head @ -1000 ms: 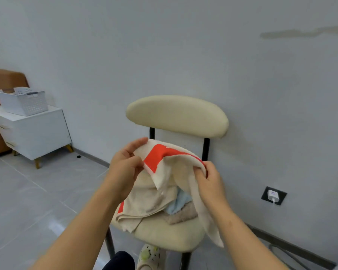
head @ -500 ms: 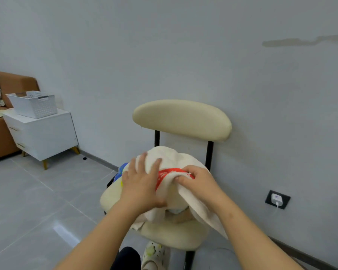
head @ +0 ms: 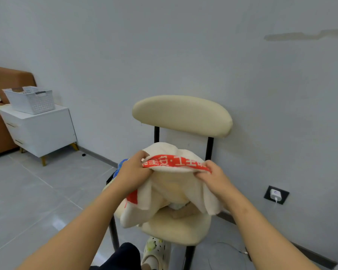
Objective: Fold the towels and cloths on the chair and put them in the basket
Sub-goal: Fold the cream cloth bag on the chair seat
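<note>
cream towel (head: pixel 176 184) over chair (head: pixel 181 114) seat, lifted | left hand (head: pixel 134 173) and right hand (head: pixel 216 177) both pinch its red band edge | soft, light, floppy: likely sags, grip corners | basket (head: pixel 30 100) well apart, left

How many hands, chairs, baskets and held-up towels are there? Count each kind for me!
Hands: 2, the left hand and the right hand
Chair: 1
Basket: 1
Towel held up by both hands: 1
Total: 5
</note>
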Available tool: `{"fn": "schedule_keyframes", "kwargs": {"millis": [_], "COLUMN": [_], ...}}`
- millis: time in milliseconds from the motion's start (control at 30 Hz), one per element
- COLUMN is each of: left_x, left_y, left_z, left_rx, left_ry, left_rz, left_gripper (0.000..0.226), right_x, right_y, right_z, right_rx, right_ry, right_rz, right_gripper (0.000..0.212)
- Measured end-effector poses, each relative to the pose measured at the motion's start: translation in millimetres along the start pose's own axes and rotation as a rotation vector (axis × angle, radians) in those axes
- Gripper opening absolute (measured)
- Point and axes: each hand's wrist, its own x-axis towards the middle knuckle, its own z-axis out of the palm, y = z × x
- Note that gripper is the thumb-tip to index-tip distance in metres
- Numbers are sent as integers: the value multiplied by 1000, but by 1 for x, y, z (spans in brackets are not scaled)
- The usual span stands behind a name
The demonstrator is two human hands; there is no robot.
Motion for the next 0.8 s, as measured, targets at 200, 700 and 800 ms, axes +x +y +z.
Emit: {"fn": "schedule_keyframes", "kwargs": {"millis": [200, 700, 800], "left_x": [-6, -6, 9], "left_y": [34, 7, -8], "left_z": [-29, -27, -21], "left_rx": [-301, -29, 361], "left_ry": [-309, -776, -565], "left_rz": [44, -278, -191], "left_gripper": [16, 37, 24], "right_x": [-11, -29, -8], "right_y": [-31, -25, -6], "right_z": [-19, -14, -4], "right_rx": [766, 250, -52], "right_ry": [-180, -611, -309], "right_rz": [128, 357, 202], "right_gripper": [24, 24, 15]}}
